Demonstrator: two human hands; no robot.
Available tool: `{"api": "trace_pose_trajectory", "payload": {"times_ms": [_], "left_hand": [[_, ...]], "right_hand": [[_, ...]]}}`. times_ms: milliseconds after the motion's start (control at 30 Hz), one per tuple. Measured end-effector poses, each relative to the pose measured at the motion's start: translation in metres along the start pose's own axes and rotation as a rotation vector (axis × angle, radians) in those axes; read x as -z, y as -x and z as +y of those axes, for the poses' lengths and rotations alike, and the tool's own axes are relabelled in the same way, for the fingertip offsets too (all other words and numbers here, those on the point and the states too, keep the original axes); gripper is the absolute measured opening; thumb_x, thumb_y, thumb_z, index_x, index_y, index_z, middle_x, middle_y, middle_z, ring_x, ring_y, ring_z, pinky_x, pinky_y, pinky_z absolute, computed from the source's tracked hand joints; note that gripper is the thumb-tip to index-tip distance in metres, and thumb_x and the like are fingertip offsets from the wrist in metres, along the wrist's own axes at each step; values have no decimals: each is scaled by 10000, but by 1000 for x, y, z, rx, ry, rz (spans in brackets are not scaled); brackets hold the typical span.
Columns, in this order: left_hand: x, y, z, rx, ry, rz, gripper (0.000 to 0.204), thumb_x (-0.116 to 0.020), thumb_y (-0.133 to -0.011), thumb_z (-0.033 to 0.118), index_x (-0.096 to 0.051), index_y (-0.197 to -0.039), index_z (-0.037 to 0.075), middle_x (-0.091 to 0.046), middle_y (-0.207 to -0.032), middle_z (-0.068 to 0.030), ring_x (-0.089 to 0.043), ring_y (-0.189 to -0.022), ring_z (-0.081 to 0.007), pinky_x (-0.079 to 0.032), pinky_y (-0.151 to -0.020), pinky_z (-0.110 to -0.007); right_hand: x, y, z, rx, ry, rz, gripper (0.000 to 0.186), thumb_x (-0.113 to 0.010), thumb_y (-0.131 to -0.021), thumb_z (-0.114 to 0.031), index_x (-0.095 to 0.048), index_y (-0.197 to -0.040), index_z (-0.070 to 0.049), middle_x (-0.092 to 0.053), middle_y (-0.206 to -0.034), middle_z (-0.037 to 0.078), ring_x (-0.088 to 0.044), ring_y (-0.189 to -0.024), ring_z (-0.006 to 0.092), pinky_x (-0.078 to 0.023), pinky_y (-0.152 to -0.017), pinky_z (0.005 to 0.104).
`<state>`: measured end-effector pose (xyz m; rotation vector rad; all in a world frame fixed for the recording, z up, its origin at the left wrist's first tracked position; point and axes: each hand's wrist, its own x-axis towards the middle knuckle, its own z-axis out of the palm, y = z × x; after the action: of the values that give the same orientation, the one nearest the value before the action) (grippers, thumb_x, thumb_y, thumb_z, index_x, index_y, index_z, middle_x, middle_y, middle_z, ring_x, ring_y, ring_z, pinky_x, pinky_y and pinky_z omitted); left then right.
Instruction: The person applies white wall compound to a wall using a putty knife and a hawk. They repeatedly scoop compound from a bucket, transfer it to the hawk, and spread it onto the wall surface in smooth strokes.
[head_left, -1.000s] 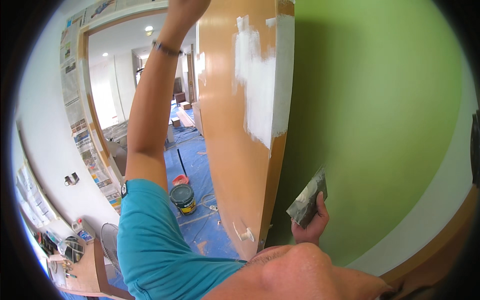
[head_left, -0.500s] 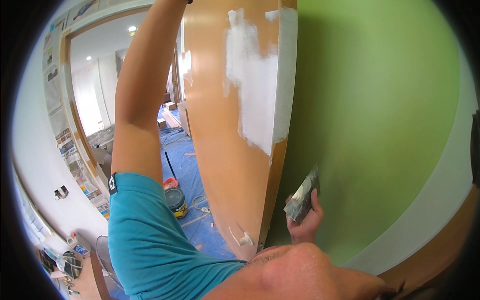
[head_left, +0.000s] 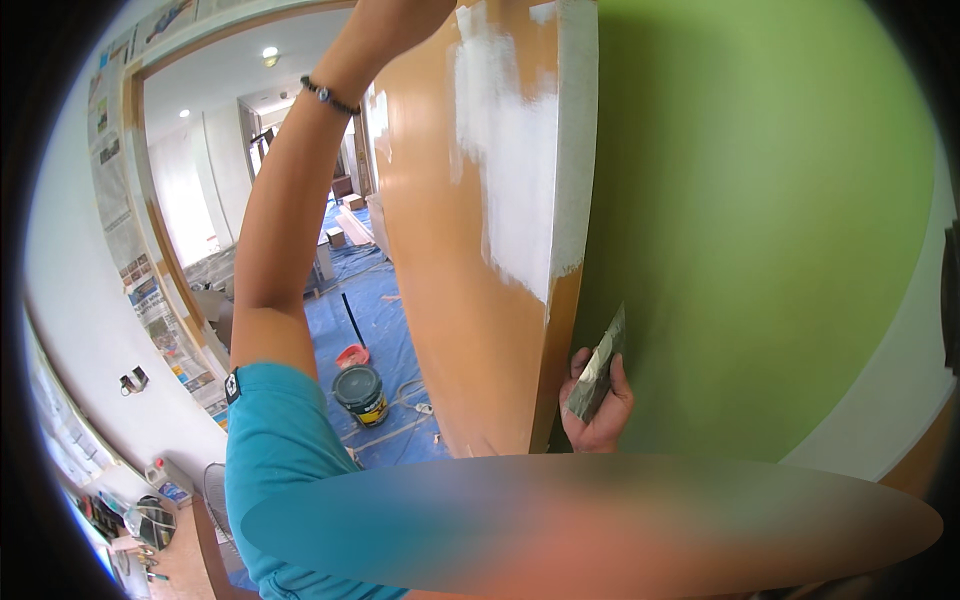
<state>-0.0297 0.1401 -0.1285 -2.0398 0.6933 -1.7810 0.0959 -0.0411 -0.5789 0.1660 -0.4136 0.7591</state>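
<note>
My left arm is raised. My left hand (head_left: 415, 18) is cut off by the top edge near the upper part of a wooden door panel (head_left: 440, 290), with its fingers hidden. The panel has rough white patches (head_left: 515, 190) across its upper face and edge. My right hand (head_left: 595, 415) is held low beside the panel's edge, in front of the green wall (head_left: 760, 230), with its fingers round a flat metal scraper (head_left: 598, 372) that has pale paste on it and stands tilted upward.
A doorway at left opens onto blue floor sheeting (head_left: 350, 260), with a dark bucket (head_left: 360, 395), red tray (head_left: 352, 355), cables and boards. Newspaper (head_left: 150, 310) masks the frame. A cluttered wooden worktop (head_left: 185, 550) stands at lower left. A blurred oval covers the bottom of the view.
Over the last second my right hand has moved up and left, and the scraper now shows more edge-on. My left hand left the top of the view half a second ago and is partly back.
</note>
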Motion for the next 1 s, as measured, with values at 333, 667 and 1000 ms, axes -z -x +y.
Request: {"api": "trace_pose_trajectory", "payload": {"times_ms": [333,667,1000], "left_hand": [[67,98,99,145,325,-100,360,-537,-994,-62,-629,-1333,14,-690,-1280,-141,-684,-1098,-247,-542,-893,-319],[23,137,244,-145,683,-723,453,-571,-994,137,-581,-1437,43,-581,-1442,-158,-528,-1354,-324,-426,-1073,-476],[52,-13,155,-341,-263,-517,499,-560,-826,-109,-662,-1302,2,-714,-1249,-139,-691,-1115,-274,-557,-928,-447]], "right_hand": [[-65,32,3,191,175,294,272,-562,-1052,-276,-636,-1202,-61,-731,-1070,79,-708,-1001,254,-609,-849,422],[-95,69,-4,-114,9,90,413,-502,-1077,-326,-563,-1316,5,-677,-1204,157,-688,-1065,246,-588,-873,384],[-68,62,-42,-26,-89,78,329,-499,-1083,-305,-637,-1236,-47,-735,-1112,89,-718,-957,221,-612,-702,371]]}}
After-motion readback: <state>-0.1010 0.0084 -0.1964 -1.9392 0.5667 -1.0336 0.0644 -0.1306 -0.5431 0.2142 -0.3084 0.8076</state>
